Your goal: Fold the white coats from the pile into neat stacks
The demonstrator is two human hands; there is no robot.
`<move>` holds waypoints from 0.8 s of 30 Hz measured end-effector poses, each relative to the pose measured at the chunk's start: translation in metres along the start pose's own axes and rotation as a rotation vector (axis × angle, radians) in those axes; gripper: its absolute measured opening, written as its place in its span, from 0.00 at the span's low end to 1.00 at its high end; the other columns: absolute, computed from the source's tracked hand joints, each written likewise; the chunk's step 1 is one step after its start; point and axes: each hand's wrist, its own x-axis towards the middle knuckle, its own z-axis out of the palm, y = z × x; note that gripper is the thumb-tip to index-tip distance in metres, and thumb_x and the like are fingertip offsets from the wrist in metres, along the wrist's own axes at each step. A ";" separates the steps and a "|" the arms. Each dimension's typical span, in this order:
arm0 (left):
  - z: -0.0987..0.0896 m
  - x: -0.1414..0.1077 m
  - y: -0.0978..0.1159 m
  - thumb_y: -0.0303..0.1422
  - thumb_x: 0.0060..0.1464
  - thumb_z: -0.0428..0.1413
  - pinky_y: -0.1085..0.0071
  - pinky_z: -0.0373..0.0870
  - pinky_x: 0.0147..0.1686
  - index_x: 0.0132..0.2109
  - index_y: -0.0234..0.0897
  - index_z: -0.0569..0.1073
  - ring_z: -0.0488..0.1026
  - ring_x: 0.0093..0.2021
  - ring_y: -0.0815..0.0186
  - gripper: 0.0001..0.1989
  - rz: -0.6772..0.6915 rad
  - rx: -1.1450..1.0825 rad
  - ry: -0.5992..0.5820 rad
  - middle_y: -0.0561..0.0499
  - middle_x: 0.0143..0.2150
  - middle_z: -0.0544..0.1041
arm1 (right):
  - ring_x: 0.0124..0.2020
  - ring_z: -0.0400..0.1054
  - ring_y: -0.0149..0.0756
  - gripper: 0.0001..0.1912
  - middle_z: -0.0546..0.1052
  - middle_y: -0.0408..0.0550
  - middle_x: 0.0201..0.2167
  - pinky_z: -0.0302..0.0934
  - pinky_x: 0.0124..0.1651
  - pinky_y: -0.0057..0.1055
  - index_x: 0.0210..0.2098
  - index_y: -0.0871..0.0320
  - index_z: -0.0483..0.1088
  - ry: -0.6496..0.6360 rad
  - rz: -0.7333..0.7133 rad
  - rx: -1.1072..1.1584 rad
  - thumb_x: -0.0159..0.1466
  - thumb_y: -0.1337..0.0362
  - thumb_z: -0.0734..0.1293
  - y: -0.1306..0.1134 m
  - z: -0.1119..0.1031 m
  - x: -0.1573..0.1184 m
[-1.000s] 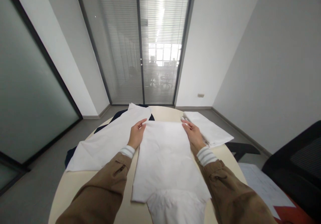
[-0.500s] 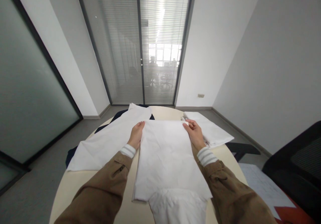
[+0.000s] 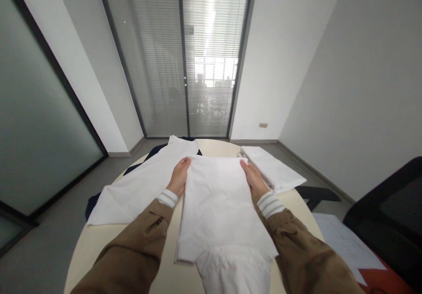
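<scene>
A white cloth garment (image 3: 224, 206) lies lengthwise before me, its near end gathered and running out of the bottom of the view. My left hand (image 3: 180, 175) pinches its far left corner, thumb on top. At the far right corner, my right hand (image 3: 254, 177) grips the edge, thumb on top and the other fingers hidden beneath. Left of it, another white cloth (image 3: 138, 188) is spread over dark blue fabric (image 3: 93, 205). A folded white cloth (image 3: 273, 166) rests beyond my right hand.
The round cream table (image 3: 89, 250) holds all the cloths. A black chair (image 3: 392, 215) stands at the right, near white paper (image 3: 343, 237) and a red item (image 3: 385, 281). Behind the table is a glass door (image 3: 211, 65) with blinds.
The fingers of my right hand have slipped under the garment's far right corner, leaving mainly the thumb on top. The garment's far edge sits slightly higher in view.
</scene>
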 end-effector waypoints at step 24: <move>-0.020 0.003 -0.033 0.36 0.56 0.61 0.62 0.74 0.48 0.52 0.34 0.71 0.79 0.44 0.59 0.18 -0.076 0.298 0.039 0.41 0.48 0.80 | 0.49 0.75 0.51 0.32 0.78 0.55 0.52 0.67 0.57 0.50 0.56 0.54 0.68 -0.375 0.230 -0.133 0.54 0.61 0.76 0.007 -0.016 -0.012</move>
